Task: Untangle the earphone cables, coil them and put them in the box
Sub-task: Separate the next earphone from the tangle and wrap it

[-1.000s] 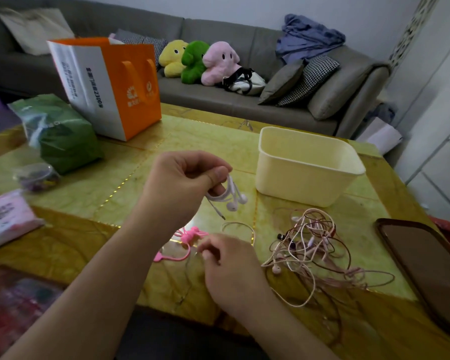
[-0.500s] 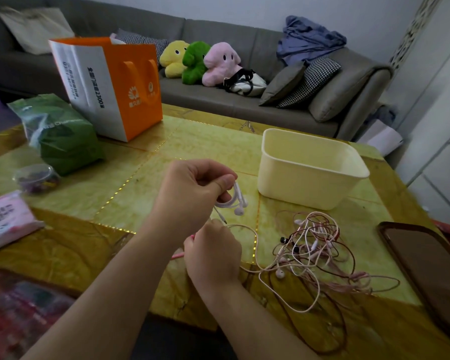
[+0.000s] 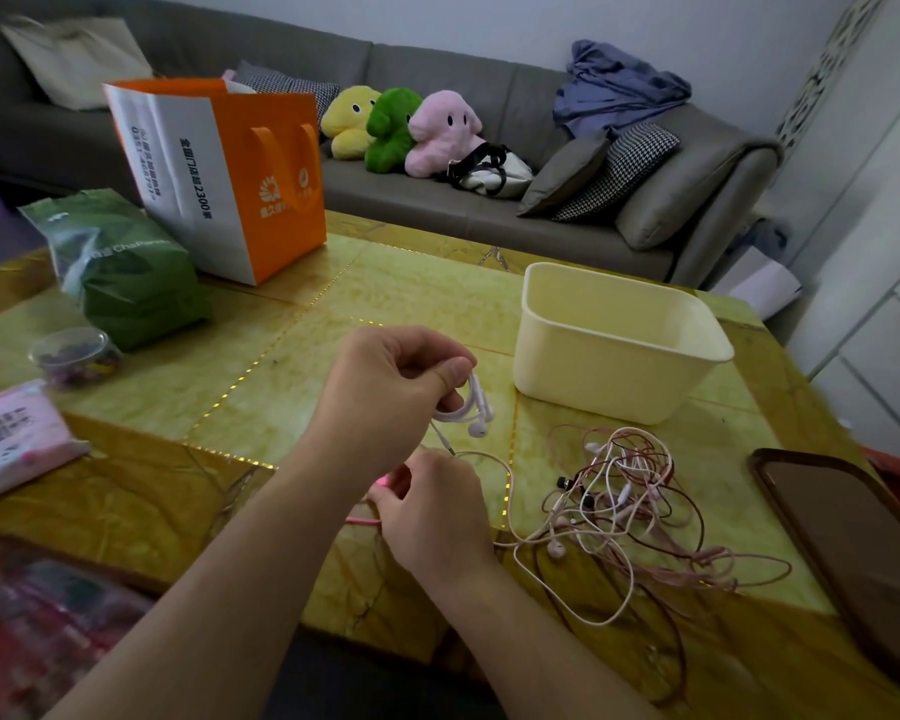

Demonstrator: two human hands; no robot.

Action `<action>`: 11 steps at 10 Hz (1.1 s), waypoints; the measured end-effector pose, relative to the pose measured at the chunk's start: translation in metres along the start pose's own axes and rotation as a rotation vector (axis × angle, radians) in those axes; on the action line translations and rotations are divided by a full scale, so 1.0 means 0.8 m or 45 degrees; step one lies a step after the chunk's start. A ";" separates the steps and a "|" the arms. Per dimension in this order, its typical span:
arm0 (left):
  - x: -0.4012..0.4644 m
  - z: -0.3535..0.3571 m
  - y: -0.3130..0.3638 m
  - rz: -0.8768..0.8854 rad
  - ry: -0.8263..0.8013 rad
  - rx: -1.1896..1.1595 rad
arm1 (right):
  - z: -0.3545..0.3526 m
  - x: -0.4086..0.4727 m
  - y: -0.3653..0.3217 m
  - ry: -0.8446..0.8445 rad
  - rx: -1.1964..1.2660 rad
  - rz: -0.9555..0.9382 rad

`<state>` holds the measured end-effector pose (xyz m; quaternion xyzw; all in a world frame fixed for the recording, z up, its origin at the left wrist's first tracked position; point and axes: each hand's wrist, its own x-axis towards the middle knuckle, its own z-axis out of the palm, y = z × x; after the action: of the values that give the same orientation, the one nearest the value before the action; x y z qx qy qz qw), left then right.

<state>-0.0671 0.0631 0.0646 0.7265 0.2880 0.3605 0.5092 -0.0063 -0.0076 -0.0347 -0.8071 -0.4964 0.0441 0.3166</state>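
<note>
Dim, soft indoor light with only faint shadows. The glossy table (image 3: 396, 298) catches a mild sheen beyond the hands (image 3: 385, 387). Wide-angle bending curves the edges, and the near-left corner below the arms is blurred.

My left hand (image 3: 391, 392) above tabletop (image 3: 411, 293) middle, earbuds (image 3: 476, 410) hanging from it. My right hand (image 3: 432, 511) just before it, nearer front edge. Cable tangle (image 3: 630, 506) on tabletop right of my right hand. Box (image 3: 619, 345) behind tangle, toward far right. Tray (image 3: 848, 553) at right edge. Paper bag (image 3: 224, 174) at far left corner, pouch (image 3: 120, 267) before it, small tub (image 3: 76, 356) and packet (image 3: 11, 439) along left edge. Sofa (image 3: 489, 210) behind tabletop, plush toys (image 3: 396, 129) on it.
</note>
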 end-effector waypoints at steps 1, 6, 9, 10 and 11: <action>-0.001 0.001 0.001 -0.004 -0.007 -0.002 | -0.004 0.001 0.003 -0.029 0.017 0.005; -0.001 0.008 -0.001 -0.006 -0.036 -0.003 | -0.014 -0.004 0.006 -0.118 0.044 0.015; 0.000 0.008 -0.002 -0.006 -0.041 -0.020 | -0.017 -0.005 0.003 -0.143 0.013 -0.016; 0.000 0.008 -0.003 0.001 -0.043 -0.016 | -0.019 -0.005 0.003 -0.172 0.000 -0.026; -0.001 0.008 -0.003 0.000 -0.040 -0.014 | -0.024 -0.005 0.002 -0.228 -0.029 -0.037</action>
<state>-0.0623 0.0601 0.0610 0.7293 0.2781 0.3506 0.5176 0.0004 -0.0205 -0.0214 -0.7961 -0.5349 0.1058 0.2625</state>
